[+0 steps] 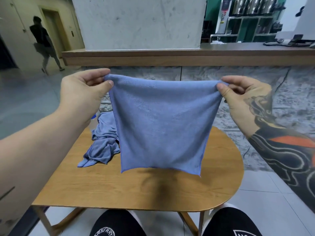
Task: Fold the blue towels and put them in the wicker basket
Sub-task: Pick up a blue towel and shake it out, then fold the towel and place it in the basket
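A person seated at a rounded wooden desk (136, 188) holds a blue towel (162, 125) up by its two top corners, spread flat and hanging square to the camera. The left hand (85, 89) pinches the upper left corner between thumb and curled fingers; the right hand (242, 96) pinches the upper right corner the same way, thumb in front of the cloth. The top edge is stretched between the hands and sags slightly in the middle. The lower edge hangs clear above the desk and casts a soft shadow on the wood below.

Behind the held towel, on the far left part of the desk, lies a crumpled pile (102, 142) of more blue towels, one corner trailing toward the near side. The held towel covers the right part of the pile. Just beside the pile, a clear object with a blue spot shows at the edge of the left forearm; what it is cannot be told.

The right forearm (289, 150) bears black and orange tattoos. The person's knees (117, 223), in black fabric, show under the near edge of the desk. Beyond the desk runs a long wooden ledge (170, 55) with a concrete pillar (139, 23) on it. At far left, a blurred figure (44, 43) walks in a corridor.
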Tool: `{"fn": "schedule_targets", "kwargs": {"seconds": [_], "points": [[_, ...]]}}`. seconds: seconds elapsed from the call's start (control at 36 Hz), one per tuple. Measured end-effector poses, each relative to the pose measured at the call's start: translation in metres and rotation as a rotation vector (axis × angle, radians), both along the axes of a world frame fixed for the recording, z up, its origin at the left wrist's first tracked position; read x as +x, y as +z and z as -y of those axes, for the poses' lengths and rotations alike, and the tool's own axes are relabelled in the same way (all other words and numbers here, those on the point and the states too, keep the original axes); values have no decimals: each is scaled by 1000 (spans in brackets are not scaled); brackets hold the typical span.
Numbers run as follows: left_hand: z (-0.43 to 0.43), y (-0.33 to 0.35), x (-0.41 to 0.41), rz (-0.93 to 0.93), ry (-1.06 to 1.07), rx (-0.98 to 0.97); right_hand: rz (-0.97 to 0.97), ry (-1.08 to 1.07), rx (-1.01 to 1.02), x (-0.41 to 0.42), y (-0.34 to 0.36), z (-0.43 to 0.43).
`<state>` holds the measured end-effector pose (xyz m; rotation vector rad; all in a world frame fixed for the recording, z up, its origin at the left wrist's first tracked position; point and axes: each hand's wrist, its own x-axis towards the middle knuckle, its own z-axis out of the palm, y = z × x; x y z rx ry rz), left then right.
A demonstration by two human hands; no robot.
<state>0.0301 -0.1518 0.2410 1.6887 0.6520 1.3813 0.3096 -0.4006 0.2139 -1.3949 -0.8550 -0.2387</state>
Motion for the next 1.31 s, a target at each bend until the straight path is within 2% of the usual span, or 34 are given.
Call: {"fn": "schedule_targets", "kwargs": {"seconds": [0.19, 0.42, 0.69, 0.78, 0.83, 0.92, 1.03, 1.11, 1.19, 1.31], "points": [[-36, -36, 31, -56, -49, -115, -99, 6, -120, 25, -36, -42], [-94, -105, 68, -219, -34, -254, -215, 25, -340, 69, -112, -98], [-123, -193, 81, -395, -119, -406, -362, 87, -545, 71, -174, -113], [-116, -212, 82, -464, -147, -438, -355, 78, -564, 66, -182, -111], [-107, -224, 80, -464, -171, -463, -373, 50, -497, 61, -184, -109], [-96, -245, 68, -582, -101, -315, -329, -45, -367, 49, -186, -100], [-79, -274, 46, -774, 17, -132, -278, -137, -458, 28, -216, -72], [-70, -295, 27, -947, 0, 14, -319, -114, -714, 10, -246, -57], [-65, -300, 19, -979, 15, 84, -325, -88, -899, -2, -262, -53], [-62, -300, 18, -1081, 16, 98, -153, -74, -1164, -11, -254, -58]]}}
